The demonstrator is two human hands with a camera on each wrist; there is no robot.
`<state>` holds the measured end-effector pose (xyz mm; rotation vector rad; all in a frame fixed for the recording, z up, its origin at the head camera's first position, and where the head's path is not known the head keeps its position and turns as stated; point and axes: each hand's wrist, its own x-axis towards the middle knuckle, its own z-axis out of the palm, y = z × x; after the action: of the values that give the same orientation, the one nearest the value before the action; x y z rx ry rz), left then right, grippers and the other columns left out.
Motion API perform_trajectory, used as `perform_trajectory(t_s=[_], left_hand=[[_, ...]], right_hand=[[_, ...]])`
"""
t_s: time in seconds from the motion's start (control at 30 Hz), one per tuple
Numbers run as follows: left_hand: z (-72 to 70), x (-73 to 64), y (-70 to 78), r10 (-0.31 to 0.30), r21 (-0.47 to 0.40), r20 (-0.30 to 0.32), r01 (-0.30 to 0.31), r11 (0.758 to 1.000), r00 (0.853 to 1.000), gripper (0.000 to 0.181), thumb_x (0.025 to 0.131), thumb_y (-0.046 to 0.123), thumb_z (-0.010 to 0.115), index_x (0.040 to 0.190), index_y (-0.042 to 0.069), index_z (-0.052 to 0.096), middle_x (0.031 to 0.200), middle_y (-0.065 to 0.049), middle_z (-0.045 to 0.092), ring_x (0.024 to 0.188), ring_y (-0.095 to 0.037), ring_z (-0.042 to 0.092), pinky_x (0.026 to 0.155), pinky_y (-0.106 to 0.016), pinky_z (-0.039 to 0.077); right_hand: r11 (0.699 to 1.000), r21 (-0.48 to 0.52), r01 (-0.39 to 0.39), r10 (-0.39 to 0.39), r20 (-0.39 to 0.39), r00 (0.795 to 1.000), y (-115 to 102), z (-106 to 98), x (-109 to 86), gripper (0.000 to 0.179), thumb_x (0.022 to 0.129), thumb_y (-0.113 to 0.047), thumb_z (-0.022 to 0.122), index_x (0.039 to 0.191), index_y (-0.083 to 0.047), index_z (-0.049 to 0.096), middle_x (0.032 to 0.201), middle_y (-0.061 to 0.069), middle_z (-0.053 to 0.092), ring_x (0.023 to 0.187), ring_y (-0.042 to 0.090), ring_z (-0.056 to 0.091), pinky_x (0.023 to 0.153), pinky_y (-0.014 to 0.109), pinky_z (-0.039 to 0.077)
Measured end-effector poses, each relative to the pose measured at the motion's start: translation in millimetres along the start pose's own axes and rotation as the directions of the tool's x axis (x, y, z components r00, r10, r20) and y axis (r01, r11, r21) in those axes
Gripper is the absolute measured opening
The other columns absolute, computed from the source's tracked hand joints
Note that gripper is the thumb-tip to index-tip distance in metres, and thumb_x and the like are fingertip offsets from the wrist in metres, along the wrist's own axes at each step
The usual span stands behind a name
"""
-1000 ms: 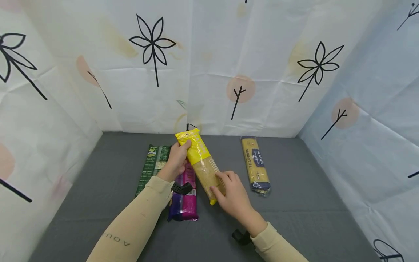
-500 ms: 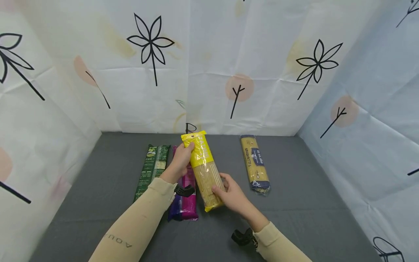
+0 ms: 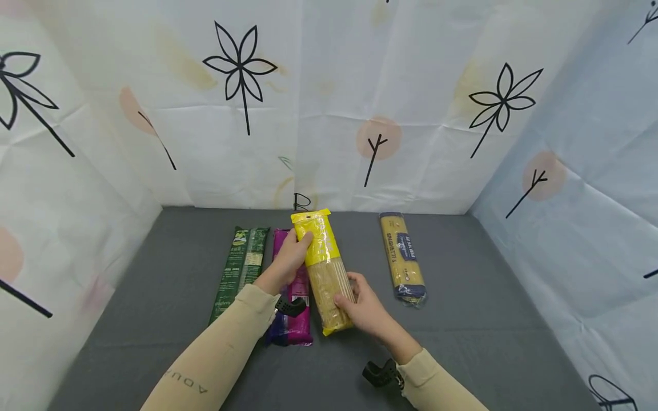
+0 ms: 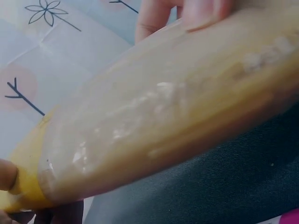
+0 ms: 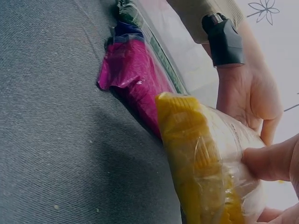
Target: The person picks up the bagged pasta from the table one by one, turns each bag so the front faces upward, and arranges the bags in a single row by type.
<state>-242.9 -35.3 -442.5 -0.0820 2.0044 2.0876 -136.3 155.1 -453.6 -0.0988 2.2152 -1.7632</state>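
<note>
Both hands hold a yellow-topped clear packet of noodles (image 3: 329,277) above the table, tilted, with its pale strands showing through the wrap. My left hand (image 3: 288,258) grips its upper left edge, thumb over the yellow part. The lower right edge is held by my right hand (image 3: 367,305), thumb on the front. In the right wrist view the packet's yellow bottom end (image 5: 194,158) is close up, with the right thumb (image 5: 268,161) pressing the wrap. The left wrist view shows the packet's clear side (image 4: 140,107); the fingers there are partly cut off.
A magenta and purple packet (image 3: 298,328) lies partly behind the left wrist. Left of it is a green packet (image 3: 239,268). To the right, a blue-labelled spaghetti packet (image 3: 402,257) lies on the grey cloth (image 3: 478,302). Patterned white fabric (image 3: 329,85) stands around the back and sides.
The noodle packet has shifted a little right and downward and turned more upright, its front facing the head camera more fully. Both hands keep hold of it. The other packets lie still.
</note>
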Motion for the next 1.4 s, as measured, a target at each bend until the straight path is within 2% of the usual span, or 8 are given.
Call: perform_trajectory(t_s=[0.27, 0.43, 0.6, 0.77, 0.97, 1.07, 1.23, 1.4], left_hand=[[13.2, -2.3, -10.8, 0.052, 0.055, 0.099, -0.058, 0.997, 0.994, 0.052, 0.103, 0.020, 0.045, 0.149, 0.013, 0.020, 0.134, -0.017, 0.044, 0.115, -0.031, 0.053, 0.094, -0.048, 0.046], [29.4, -6.9, -22.8, 0.054, 0.128, 0.125, -0.070, 0.989, 0.991, 0.057, 0.102, 0.018, 0.046, 0.152, 0.013, 0.019, 0.122, -0.019, 0.053, 0.104, -0.028, 0.059, 0.088, -0.043, 0.049], [49.6, -12.6, -37.6, 0.076, 0.198, 0.141, -0.103, 0.975, 0.987, 0.057, 0.100, 0.017, 0.051, 0.152, 0.014, 0.027, 0.115, -0.013, 0.050, 0.095, -0.022, 0.059, 0.077, -0.036, 0.050], [67.5, -17.3, -53.1, 0.078, 0.243, 0.206, -0.129, 0.961, 0.975, 0.063, 0.096, 0.015, 0.059, 0.151, 0.016, 0.031, 0.131, -0.011, 0.046, 0.090, -0.019, 0.059, 0.071, -0.033, 0.053], [80.9, -19.1, -62.9, 0.062, 0.242, 0.260, -0.127, 0.962, 0.964, 0.074, 0.089, 0.016, 0.069, 0.152, 0.015, 0.029, 0.146, -0.010, 0.041, 0.087, -0.016, 0.061, 0.067, -0.031, 0.054], [84.1, -19.2, -64.0, 0.070, 0.257, 0.267, -0.141, 0.956, 0.961, 0.078, 0.086, 0.015, 0.072, 0.152, 0.013, 0.029, 0.138, -0.011, 0.048, 0.084, -0.017, 0.061, 0.065, -0.030, 0.053], [85.7, -19.4, -62.9, 0.047, 0.279, 0.295, -0.133, 0.951, 0.954, 0.087, 0.082, 0.014, 0.078, 0.152, 0.011, 0.027, 0.109, -0.010, 0.057, 0.086, -0.016, 0.061, 0.069, -0.031, 0.053], [85.9, -17.6, -60.0, 0.034, 0.302, 0.312, -0.133, 0.944, 0.949, 0.093, 0.080, 0.013, 0.080, 0.153, 0.010, 0.023, 0.105, -0.009, 0.056, 0.088, -0.016, 0.062, 0.074, -0.032, 0.053]], right_hand=[[0.998, 0.070, -0.008, 0.011, -0.047, 0.999, 4.8, -4.9, 5.6, 0.059, 0.100, -0.010, 0.052, 0.147, -0.006, 0.018, 0.120, 0.023, 0.048, 0.091, 0.027, 0.063, 0.071, 0.042, 0.056], [0.995, 0.098, -0.007, 0.018, -0.114, 0.993, 4.9, -9.9, 8.4, 0.056, 0.101, -0.009, 0.050, 0.146, -0.007, 0.018, 0.112, 0.023, 0.047, 0.086, 0.027, 0.063, 0.067, 0.041, 0.055], [0.995, 0.098, -0.032, 0.052, -0.218, 0.975, 8.4, -20.4, 16.1, 0.055, 0.100, -0.008, 0.049, 0.145, -0.009, 0.019, 0.114, 0.023, 0.047, 0.087, 0.028, 0.064, 0.068, 0.040, 0.055], [0.995, 0.074, -0.071, 0.090, -0.301, 0.949, 14.5, -33.9, 24.6, 0.054, 0.100, -0.008, 0.048, 0.146, -0.008, 0.020, 0.116, 0.023, 0.047, 0.090, 0.029, 0.063, 0.069, 0.038, 0.055], [0.991, 0.038, -0.126, 0.131, -0.328, 0.936, 19.9, -46.5, 31.4, 0.054, 0.100, -0.009, 0.047, 0.146, -0.010, 0.021, 0.117, 0.022, 0.047, 0.094, 0.030, 0.060, 0.070, 0.036, 0.054], [0.990, 0.029, -0.136, 0.138, -0.328, 0.934, 21.6, -50.7, 34.5, 0.053, 0.100, -0.010, 0.047, 0.146, -0.011, 0.020, 0.118, 0.022, 0.047, 0.096, 0.030, 0.059, 0.070, 0.035, 0.053], [0.988, 0.016, -0.152, 0.149, -0.324, 0.934, 25.7, -55.7, 40.8, 0.053, 0.100, -0.010, 0.046, 0.146, -0.011, 0.019, 0.119, 0.021, 0.047, 0.095, 0.028, 0.059, 0.070, 0.034, 0.053], [0.986, -0.009, -0.169, 0.157, -0.328, 0.931, 26.5, -58.2, 46.6, 0.055, 0.100, -0.012, 0.047, 0.147, -0.011, 0.019, 0.119, 0.020, 0.048, 0.094, 0.028, 0.059, 0.070, 0.034, 0.052]])
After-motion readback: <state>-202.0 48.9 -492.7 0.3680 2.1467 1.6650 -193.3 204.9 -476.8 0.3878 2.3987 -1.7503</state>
